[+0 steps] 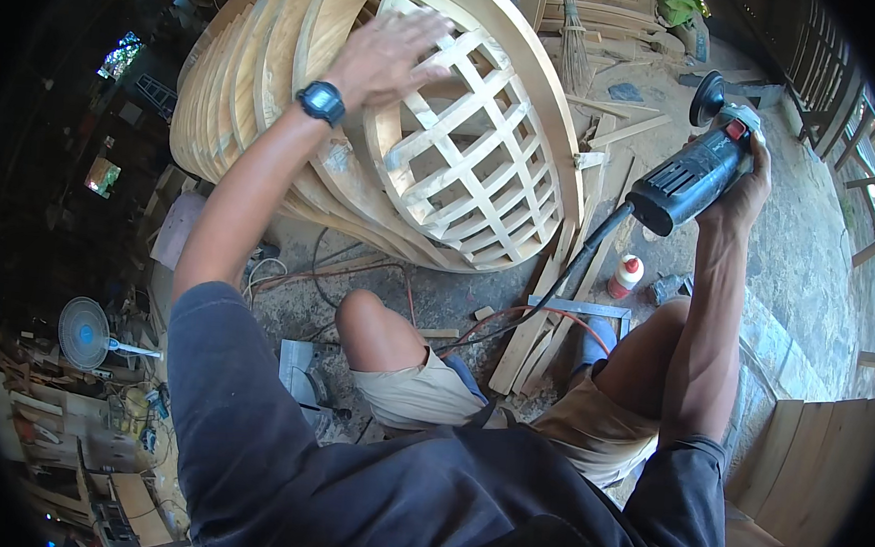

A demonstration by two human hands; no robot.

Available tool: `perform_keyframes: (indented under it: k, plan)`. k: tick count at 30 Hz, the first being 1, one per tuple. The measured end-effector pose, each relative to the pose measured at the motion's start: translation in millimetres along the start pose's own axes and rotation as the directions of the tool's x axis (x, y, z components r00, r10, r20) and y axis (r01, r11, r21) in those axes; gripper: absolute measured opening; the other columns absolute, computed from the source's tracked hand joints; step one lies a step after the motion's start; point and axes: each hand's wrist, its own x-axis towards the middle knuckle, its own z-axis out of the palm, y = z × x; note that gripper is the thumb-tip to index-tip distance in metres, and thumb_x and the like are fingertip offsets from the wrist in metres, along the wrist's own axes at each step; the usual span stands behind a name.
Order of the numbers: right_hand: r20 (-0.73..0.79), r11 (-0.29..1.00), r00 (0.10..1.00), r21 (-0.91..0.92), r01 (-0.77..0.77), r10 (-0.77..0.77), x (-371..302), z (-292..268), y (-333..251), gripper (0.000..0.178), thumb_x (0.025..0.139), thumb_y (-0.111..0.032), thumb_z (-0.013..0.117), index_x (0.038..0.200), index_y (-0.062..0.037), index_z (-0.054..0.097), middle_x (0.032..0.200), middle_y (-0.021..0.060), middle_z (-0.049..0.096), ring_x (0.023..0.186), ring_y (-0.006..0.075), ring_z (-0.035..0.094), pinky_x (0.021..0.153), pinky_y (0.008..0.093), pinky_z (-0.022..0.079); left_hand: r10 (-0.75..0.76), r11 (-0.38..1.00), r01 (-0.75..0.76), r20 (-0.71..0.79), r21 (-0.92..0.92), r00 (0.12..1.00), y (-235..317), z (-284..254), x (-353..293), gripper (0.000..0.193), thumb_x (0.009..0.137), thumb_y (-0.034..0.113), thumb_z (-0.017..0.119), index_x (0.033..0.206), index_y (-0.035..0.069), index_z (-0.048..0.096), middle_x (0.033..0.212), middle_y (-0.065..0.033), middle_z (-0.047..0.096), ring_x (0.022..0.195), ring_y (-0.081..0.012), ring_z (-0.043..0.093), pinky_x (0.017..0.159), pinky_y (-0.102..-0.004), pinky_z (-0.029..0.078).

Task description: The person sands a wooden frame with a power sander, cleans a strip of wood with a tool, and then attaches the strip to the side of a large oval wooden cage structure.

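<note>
A large rounded wooden frame of curved ribs (278, 53) stands in front of me, with a pale oval lattice (452, 147) set inside a smooth curved rim. My left hand (391, 58), a watch on its wrist, reaches over the upper left edge of the lattice. Its fingers are stretched out and slightly blurred, and they hold nothing; I cannot tell whether the palm touches the wood. To the right of the frame, my right hand (743, 192) grips a black angle grinder (686, 176). The tool is tilted up, its round black disc (708, 99) apart from the wood.
The grinder's black cord (587, 251) hangs down toward my knees. Between my feet and the frame lie wooden strips (533, 345), a metal square (596, 309) and a white-and-red bottle (626, 276). A broom (574, 41) stands behind; a fan (84, 333) is at left.
</note>
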Motion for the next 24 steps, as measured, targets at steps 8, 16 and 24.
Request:
perform_keyframes:
  k: [8, 16, 24]
  plan:
    - [-0.022, 1.000, 1.000, -0.007, 0.016, -0.016, 6.2, -5.0, -1.5, 0.046, 0.091, -0.033, 0.056, 0.125, -0.0029, 0.046, 0.098, 0.0183, 0.060, 0.080, 0.0312, 0.066, 0.076, 0.0484, 0.058, -0.103, 0.994, 0.105, -0.108, 0.016, 0.989, -30.4, 13.2, -2.8, 0.078, 0.098, 0.065, 0.025, 0.152, 0.010, 0.029, 0.156, -0.0116, 0.032, 0.146, -0.0248, 0.026, 0.122, -0.0430, 0.013]
    - [-0.020, 0.999, 0.999, -0.003, 0.036, -0.036, 4.0, 3.0, 1.0, 0.045, 0.091, -0.033, 0.055, 0.126, -0.0054, 0.046, 0.098, 0.0187, 0.060, 0.083, 0.0316, 0.066, 0.078, 0.0494, 0.058, 0.155, 0.987, -0.155, 0.006, 0.051, 0.988, 0.7, -1.0, 22.3, 0.069, 0.100, 0.061, 0.025, 0.150, 0.015, 0.034, 0.153, -0.0088, 0.037, 0.143, -0.0230, 0.032, 0.122, -0.0395, 0.016]
    - [-0.020, 0.999, 0.999, 0.007, -0.044, 0.044, -1.9, 9.5, 9.3, 0.047, 0.091, -0.033, 0.055, 0.127, -0.0051, 0.045, 0.100, 0.0189, 0.060, 0.084, 0.0322, 0.066, 0.080, 0.0493, 0.057, -0.027, 0.998, 0.037, -0.207, 0.043, 0.978, -53.1, 9.3, 11.2, 0.064, 0.100, 0.056, 0.032, 0.143, 0.011, 0.047, 0.146, -0.0103, 0.048, 0.137, -0.0238, 0.041, 0.118, -0.0420, 0.024]
